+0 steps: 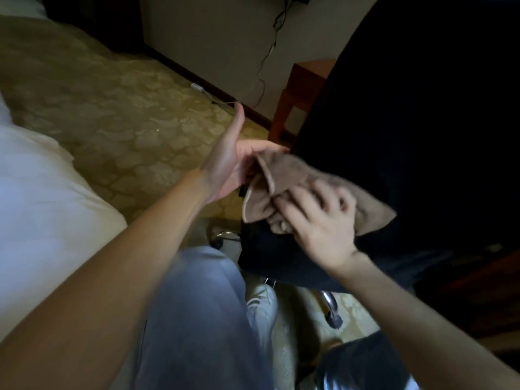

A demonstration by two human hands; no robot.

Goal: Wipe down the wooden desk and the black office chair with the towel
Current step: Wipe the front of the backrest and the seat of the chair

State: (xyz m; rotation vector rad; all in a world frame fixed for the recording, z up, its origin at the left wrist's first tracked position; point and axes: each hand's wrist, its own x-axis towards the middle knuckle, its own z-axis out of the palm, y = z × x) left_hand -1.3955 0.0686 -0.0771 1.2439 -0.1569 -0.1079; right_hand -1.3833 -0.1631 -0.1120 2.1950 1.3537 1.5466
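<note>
Head view: right hand point(318, 220) is clamped on the bunched towel point(304, 175), pressing it onto the chair point(422, 122). Left hand point(233, 164) is just beside it, flat with the thumb up, fingertips at the towel's far fold and gripping nothing. Looks mid chair wipe. Bench point(299, 88) is beyond the hands; can't tell if it's been wiped. Towel is tan, soft and crumpled, with a loose flap toward the left hand.

Lost in shadow and cropped at top and right edges: black office chair point(422, 136). Hidden behind towel point(281, 171): fingertips of left hand point(233, 167). Covered by right hand point(318, 220): middle of towel. Motion-blurred, lower centre: trouser leg point(194, 305).
</note>
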